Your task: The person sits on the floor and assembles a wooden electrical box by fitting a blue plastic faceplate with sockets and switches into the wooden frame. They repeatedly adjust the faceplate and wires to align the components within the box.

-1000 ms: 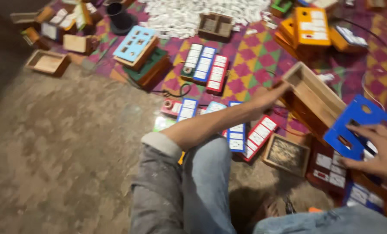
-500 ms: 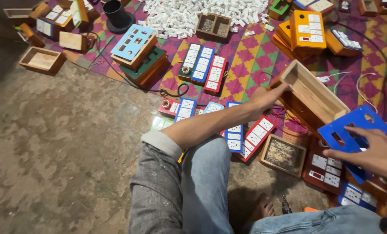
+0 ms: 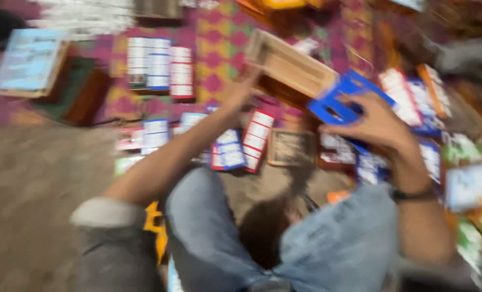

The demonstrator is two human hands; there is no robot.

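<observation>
1. Open wooden box (image 3: 290,66): tilted, raised above the patterned mat (image 3: 219,43), near the middle top of the view; closer and larger than half a second ago, and much blurred now, so a quick move of head or arms is likely.
2. Left hand (image 3: 245,86): at the near left corner of the box, fingers seemingly wrapped on its edge; exact grip not clear in the blur.
3. Blue plate with cut-outs (image 3: 345,96): now touching the right end of the box, while half a second ago held apart, lower and to the right. Judged from this: plate being brought onto the box.
4. Right hand (image 3: 379,123): over the plate, fingers curled and pinching it from above; dark band on the wrist.
5. Just under the box: red and blue switch plates (image 3: 258,139) in rows, and a small wooden frame (image 3: 291,147) flat on the floor.
6. Further left: stacked boxes with a pale blue plate (image 3: 30,57) on top, well apart from both hands.
7. Open room: bare floor (image 3: 41,173) on the left, free; right side crowded with plates up to the picture edge, little room there. Own knees in jeans close below.
</observation>
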